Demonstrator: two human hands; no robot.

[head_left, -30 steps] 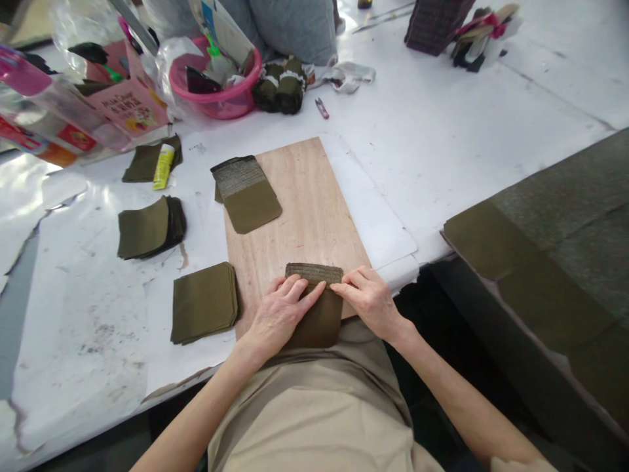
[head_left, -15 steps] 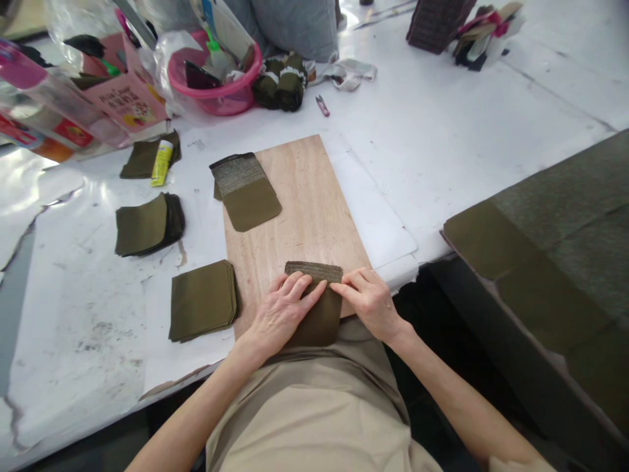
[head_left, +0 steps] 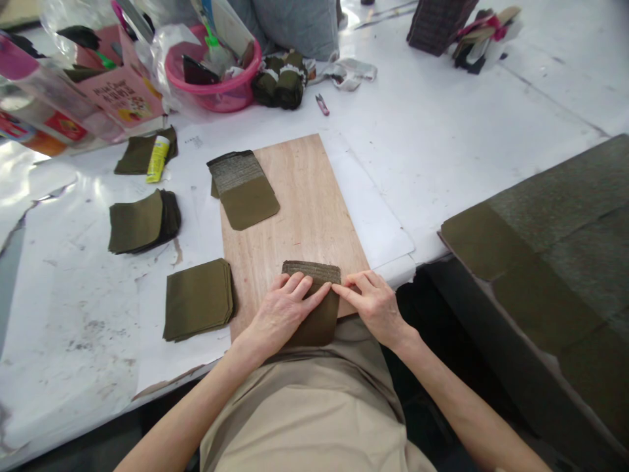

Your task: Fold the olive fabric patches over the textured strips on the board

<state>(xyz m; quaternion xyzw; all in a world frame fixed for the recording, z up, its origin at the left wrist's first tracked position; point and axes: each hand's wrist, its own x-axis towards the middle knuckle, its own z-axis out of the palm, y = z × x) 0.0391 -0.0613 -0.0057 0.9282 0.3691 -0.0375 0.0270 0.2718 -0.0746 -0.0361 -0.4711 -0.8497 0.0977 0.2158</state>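
Observation:
An olive fabric piece (head_left: 317,324) with a ribbed greyish strip along its far end lies at the near edge of a wooden board (head_left: 309,196). My left hand (head_left: 284,308) rests on it with the fingers stretched out and the thumb along the strip's near edge. At the right edge of the piece, my right hand (head_left: 376,301) is closed, its fingertips pinching the fabric beside my left thumb tip. Farther back on the board lie overlapping olive pieces (head_left: 250,203), the top one with a similar ribbed band.
Left of the board are a near stack of olive pieces (head_left: 196,301), a curled stack (head_left: 137,223) and a yellow tube (head_left: 158,159) on more fabric. A pink basket (head_left: 221,98) and small snips (head_left: 322,105) lie behind. Large olive sheets (head_left: 531,275) are at the right.
My left thumb has slid slightly right along the strip's edge, to my right fingertips. The whole view has shifted a little; the fabric stays under my hands.

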